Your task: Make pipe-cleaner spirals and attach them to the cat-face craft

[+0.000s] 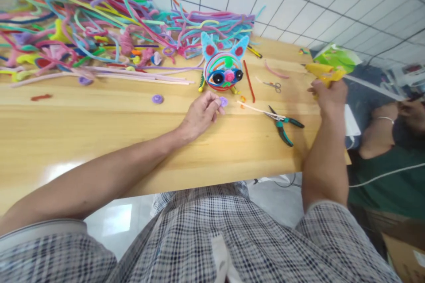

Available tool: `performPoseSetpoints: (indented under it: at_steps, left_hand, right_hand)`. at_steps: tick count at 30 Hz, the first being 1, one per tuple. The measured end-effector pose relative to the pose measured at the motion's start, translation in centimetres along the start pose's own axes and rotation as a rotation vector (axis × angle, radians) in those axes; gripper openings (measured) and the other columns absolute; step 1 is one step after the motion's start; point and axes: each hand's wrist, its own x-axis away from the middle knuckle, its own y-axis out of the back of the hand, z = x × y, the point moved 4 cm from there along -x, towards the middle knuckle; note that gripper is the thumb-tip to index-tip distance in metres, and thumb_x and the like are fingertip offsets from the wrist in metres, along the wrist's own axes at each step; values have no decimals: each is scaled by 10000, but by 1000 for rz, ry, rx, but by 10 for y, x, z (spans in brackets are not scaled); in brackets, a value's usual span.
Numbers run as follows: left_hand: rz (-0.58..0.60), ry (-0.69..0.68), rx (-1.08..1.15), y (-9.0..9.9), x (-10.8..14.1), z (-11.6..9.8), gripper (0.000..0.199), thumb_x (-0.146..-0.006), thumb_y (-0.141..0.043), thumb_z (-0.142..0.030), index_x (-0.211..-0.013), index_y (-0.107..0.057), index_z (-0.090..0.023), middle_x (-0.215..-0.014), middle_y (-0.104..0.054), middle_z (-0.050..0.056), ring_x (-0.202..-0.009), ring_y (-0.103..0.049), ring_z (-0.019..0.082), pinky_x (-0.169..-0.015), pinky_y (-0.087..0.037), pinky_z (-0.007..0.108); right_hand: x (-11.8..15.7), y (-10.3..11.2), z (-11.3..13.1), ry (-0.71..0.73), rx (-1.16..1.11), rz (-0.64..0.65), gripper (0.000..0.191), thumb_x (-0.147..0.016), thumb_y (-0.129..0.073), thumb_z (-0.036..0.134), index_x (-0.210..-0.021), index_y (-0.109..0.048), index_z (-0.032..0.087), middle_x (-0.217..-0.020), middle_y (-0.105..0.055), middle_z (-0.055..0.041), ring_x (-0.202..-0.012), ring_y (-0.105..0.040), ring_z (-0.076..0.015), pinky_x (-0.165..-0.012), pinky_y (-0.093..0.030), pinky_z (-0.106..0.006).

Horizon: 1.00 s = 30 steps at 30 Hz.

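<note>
Between the thumb and fingers of my left hand (203, 112) is a small purple pipe-cleaner coil (223, 102). Just behind it stands a colourful pipe-cleaner animal figure (223, 70) with blue ears, big dark eyes and a pink nose. My right hand (328, 95) is wrapped round a yellow hot glue gun (325, 73) over the table's right end, its nozzle pointing left. A second purple coil (157, 98) lies on the table to the left of my left hand.
Green-handled pliers (283, 126), small scissors (275, 86) and a red pipe cleaner (249, 81) lie to the right of the figure. Many pipe cleaners (99, 31) are heaped at the back left. A co-worker's arm (378, 135) is at the right, beyond the table's edge.
</note>
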Motion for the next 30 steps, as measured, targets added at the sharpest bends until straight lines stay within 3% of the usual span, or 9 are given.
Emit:
performPoseSetpoints:
  at_steps: [2,4,7,9,12,16,22,30]
  left_hand:
    - [14,-53,-69,0,-1,-2,147,-1068,-560,-233,-923,-575,-208,-816,-766,-4,-523,-526,90,-576,-465,239]
    - [34,-98,-155,1,-2,-4,153,-1072,-562,-243,-925,-586,-206,-825,-772,4,-558,-547,100,-618,-484,247]
    - [63,-129,-255,3,0,-8,162,-1080,-559,-255,-929,-596,-207,-858,-789,21,-680,-634,126,-693,-515,254]
    - [85,-141,-296,3,2,-10,173,-1087,-544,-242,-925,-595,-209,-872,-798,24,-769,-686,138,-750,-531,259]
    - [108,-139,-341,1,4,-13,187,-1095,-527,-218,-920,-592,-211,-862,-794,11,-815,-716,138,-799,-542,262]
    - [116,-109,-366,1,5,-15,168,-1101,-535,-227,-948,-601,-214,-874,-796,8,-831,-729,142,-805,-554,262]
    - [156,-132,-372,1,6,-16,193,-1120,-524,-255,-946,-601,-219,-883,-793,14,-835,-733,148,-820,-564,271]
    - [182,-124,-410,1,7,-18,178,-1115,-541,-278,-963,-611,-218,-876,-790,3,-816,-725,151,-837,-560,277]
  right_hand:
    - [13,8,33,66,-328,102,160,-927,-699,269,-1059,-754,197,-1117,-822,-185,-677,-718,-182,-709,-539,-364]
    - [33,8,74,189,-576,330,278,-839,-850,458,-987,-784,232,-1075,-832,-133,-629,-690,-168,-693,-553,-367]
    - [64,-3,118,247,-684,595,442,-731,-974,577,-982,-828,244,-1017,-844,-106,-661,-689,-180,-648,-543,-356]
    - [80,-16,129,237,-691,726,419,-732,-979,603,-914,-827,258,-978,-842,-90,-743,-725,-217,-644,-558,-359]
    - [94,-31,127,242,-619,868,365,-810,-932,594,-759,-799,258,-908,-825,-60,-736,-702,-197,-694,-585,-362]
    - [98,-39,117,224,-575,915,360,-846,-911,572,-721,-775,263,-868,-809,-28,-675,-638,-160,-696,-581,-351]
    - [102,-41,121,251,-565,914,344,-892,-863,593,-794,-775,275,-939,-819,-46,-876,-743,-245,-688,-587,-365]
    - [107,-44,120,277,-501,942,348,-910,-830,635,-940,-813,289,-987,-824,-14,-905,-719,-215,-782,-581,-362]
